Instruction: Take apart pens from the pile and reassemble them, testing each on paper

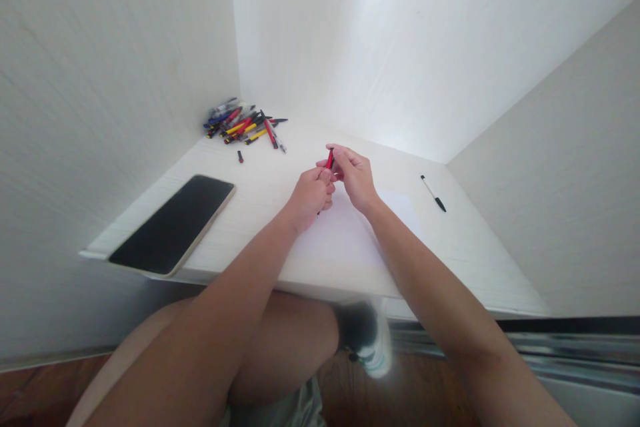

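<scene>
Above a white sheet of paper [345, 233], both hands meet on a red pen [329, 159] with a black end. My left hand [311, 195] is closed round the pen's lower part, and a dark tip pokes out below the fist. The fingers of my right hand [354, 175] pinch the upper end, with the index finger over its top. Much of the pen's body is hidden by the fingers.
A pile of pens [245, 125] in several colours lies in the back left corner, with a small dark cap [241, 157] before it. A phone [175, 223] rests at the left edge. On the right lies a white pen with a black cap [433, 193]. Pale walls enclose the desk.
</scene>
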`<state>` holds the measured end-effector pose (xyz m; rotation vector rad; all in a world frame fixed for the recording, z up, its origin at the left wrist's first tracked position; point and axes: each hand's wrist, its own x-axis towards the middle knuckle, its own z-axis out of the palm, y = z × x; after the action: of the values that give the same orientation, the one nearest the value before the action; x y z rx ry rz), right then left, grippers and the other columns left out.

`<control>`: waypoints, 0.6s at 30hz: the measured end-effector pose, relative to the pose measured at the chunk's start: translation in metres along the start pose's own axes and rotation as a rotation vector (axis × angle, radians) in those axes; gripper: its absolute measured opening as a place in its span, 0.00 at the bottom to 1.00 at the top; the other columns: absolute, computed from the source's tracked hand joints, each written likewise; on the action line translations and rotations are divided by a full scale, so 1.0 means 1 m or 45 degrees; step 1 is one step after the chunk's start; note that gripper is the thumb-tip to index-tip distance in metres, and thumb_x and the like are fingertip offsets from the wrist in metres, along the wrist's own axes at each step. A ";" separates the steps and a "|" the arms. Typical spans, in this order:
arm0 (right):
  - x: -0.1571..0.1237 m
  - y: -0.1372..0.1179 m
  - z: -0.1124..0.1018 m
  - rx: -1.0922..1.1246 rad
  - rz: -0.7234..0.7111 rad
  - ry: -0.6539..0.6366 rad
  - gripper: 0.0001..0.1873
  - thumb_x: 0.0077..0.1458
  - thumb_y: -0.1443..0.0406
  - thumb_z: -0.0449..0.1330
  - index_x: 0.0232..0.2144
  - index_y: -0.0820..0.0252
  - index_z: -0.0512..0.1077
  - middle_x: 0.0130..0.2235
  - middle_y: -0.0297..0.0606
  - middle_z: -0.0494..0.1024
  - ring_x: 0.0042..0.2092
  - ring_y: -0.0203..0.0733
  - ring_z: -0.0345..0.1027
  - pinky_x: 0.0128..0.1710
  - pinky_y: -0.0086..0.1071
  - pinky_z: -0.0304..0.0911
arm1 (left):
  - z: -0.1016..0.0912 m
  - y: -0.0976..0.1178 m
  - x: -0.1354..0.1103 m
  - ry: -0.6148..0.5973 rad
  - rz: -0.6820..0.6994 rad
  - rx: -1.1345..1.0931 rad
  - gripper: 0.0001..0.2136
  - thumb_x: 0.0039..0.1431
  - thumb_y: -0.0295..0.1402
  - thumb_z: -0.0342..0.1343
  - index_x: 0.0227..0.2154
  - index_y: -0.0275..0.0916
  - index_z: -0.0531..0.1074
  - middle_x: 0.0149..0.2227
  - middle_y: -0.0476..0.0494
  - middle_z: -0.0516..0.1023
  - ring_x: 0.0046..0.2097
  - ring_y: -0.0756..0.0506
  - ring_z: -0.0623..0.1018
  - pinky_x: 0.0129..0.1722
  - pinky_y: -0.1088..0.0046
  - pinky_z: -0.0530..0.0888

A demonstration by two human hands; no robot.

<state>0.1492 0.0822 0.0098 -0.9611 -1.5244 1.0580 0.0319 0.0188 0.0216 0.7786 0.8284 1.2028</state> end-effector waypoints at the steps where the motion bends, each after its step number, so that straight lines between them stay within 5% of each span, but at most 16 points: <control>1: -0.001 0.002 0.002 0.037 0.009 -0.005 0.23 0.60 0.47 0.62 0.49 0.54 0.79 0.36 0.38 0.83 0.37 0.39 0.77 0.33 0.30 0.70 | 0.000 0.001 0.001 -0.008 -0.003 -0.024 0.11 0.73 0.28 0.44 0.31 0.39 0.63 0.20 0.59 0.55 0.16 0.56 0.53 0.16 0.81 0.50; 11: -0.005 -0.005 0.002 0.104 0.082 -0.076 0.23 0.56 0.45 0.65 0.36 0.59 0.81 0.36 0.40 0.82 0.35 0.40 0.74 0.33 0.32 0.69 | -0.003 -0.002 0.010 -0.145 -0.001 -0.203 0.11 0.70 0.27 0.46 0.28 0.39 0.63 0.19 0.57 0.58 0.16 0.55 0.55 0.15 0.80 0.54; 18: -0.011 -0.017 0.002 0.280 0.370 -0.285 0.25 0.57 0.44 0.64 0.35 0.62 0.79 0.20 0.35 0.72 0.22 0.41 0.67 0.20 0.33 0.61 | -0.001 -0.006 0.008 -0.160 0.051 -0.062 0.12 0.69 0.31 0.49 0.27 0.40 0.64 0.18 0.55 0.61 0.16 0.54 0.60 0.15 0.78 0.58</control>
<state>0.1478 0.0661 0.0226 -0.9517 -1.4344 1.5508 0.0351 0.0256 0.0148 0.8253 0.6806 1.1930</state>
